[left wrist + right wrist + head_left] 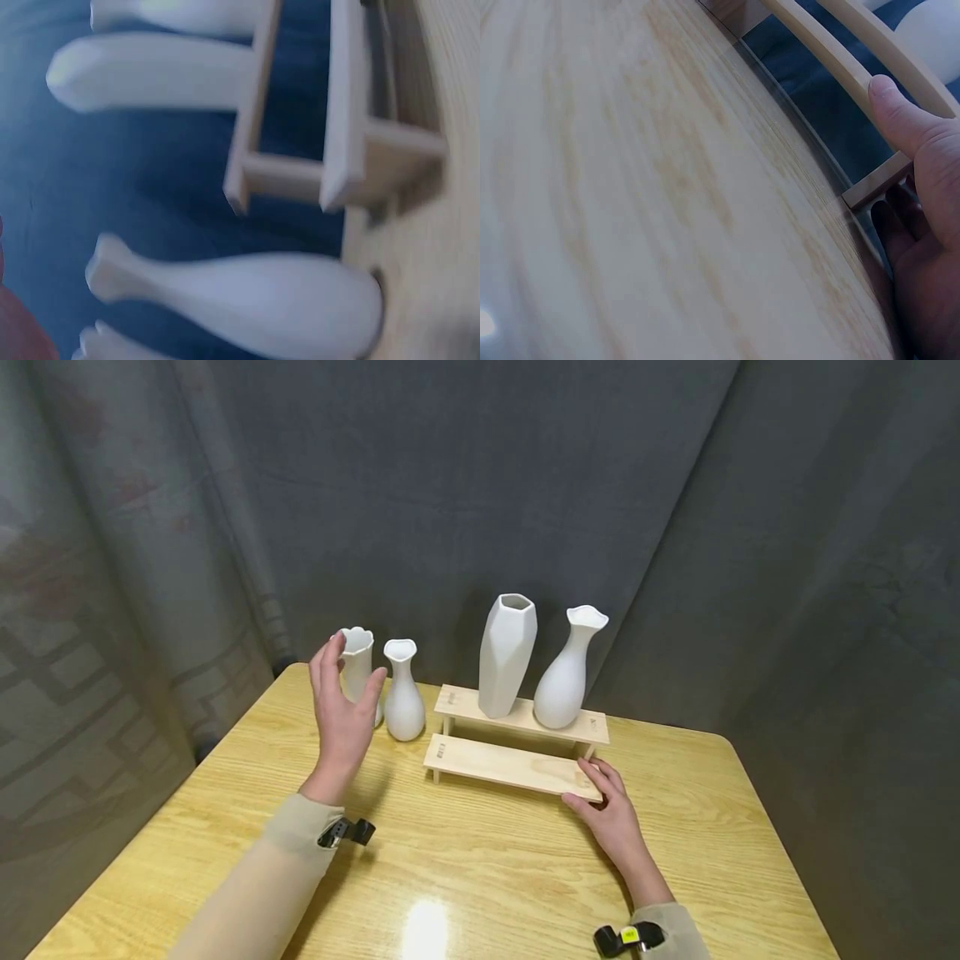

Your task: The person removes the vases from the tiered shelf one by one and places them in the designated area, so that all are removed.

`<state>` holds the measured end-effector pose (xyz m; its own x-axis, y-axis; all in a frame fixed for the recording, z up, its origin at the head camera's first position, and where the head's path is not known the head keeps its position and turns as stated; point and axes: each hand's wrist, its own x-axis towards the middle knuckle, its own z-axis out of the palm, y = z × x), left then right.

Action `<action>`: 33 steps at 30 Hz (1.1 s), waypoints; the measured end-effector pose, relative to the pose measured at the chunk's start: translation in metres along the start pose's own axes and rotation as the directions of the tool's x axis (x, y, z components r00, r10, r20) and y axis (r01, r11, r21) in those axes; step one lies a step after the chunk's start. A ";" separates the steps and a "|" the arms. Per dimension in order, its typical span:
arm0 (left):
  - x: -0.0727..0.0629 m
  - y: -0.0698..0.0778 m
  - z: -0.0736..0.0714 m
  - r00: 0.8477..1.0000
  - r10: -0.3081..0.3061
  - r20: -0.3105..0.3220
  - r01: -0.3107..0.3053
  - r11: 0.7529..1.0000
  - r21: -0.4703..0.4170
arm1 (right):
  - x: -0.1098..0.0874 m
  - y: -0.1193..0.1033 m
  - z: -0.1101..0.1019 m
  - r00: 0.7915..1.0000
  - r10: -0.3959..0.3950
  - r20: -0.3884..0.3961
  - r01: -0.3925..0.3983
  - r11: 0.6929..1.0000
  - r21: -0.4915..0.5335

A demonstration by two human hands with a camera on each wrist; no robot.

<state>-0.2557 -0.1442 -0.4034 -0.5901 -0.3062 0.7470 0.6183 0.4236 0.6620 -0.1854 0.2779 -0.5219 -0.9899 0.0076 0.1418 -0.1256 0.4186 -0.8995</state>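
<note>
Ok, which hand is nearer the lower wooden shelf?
Right: the right hand grips the right end of the lower wooden shelf. The left hand is off to its left, before the leftmost vase.

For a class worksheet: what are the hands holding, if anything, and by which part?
The right hand grips the lower wooden shelf by its right end; the left hand holds nothing.

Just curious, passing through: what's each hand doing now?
Left hand: open, holding nothing.
Right hand: holding the lower pale, rectangular wooden shelf by its end.
</note>
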 end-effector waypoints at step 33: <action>0.008 0.083 0.117 0.922 -0.114 0.370 0.151 0.986 -0.075 | 0.002 -0.002 0.005 1.000 0.004 -0.015 -0.004 1.000 -0.012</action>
<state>-0.2697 -0.0122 -0.3497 -0.8065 -0.0146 0.5910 0.5588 0.3076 0.7701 -0.1875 0.2728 -0.5221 -0.9893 0.0226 0.1442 -0.1207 0.4292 -0.8951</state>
